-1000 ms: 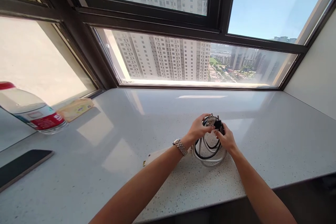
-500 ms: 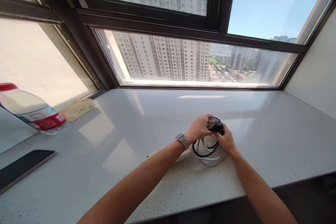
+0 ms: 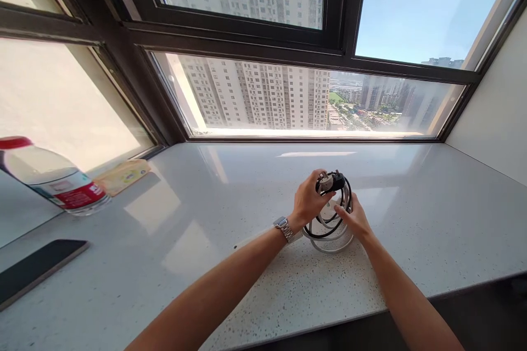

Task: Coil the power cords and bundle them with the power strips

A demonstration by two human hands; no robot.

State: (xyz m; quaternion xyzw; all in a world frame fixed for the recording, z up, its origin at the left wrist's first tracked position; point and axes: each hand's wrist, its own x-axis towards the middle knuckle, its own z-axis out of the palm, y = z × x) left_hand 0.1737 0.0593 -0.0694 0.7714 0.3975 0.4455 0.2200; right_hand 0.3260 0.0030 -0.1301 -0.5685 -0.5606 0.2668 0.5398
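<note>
A coil of black and white cables (image 3: 329, 233) stands on edge on the pale speckled windowsill (image 3: 255, 186). My left hand (image 3: 308, 199), with a metal watch on its wrist, grips the top of the coil beside a black plug (image 3: 335, 181). My right hand (image 3: 354, 218) holds the coil's right side, fingers closed on the loops. Part of the cable is hidden behind both hands.
A plastic bottle (image 3: 49, 181) with a red cap and red label lies at the left. Beside it rests a yellow packet (image 3: 122, 175). A dark phone (image 3: 33, 269) lies at the near left. The window frame (image 3: 313, 140) borders the far edge; a white wall stands at the right.
Both hands have lifted the coil slightly and turned it more upright. My left hand has shifted up over the plug end. The view has tilted down a little.
</note>
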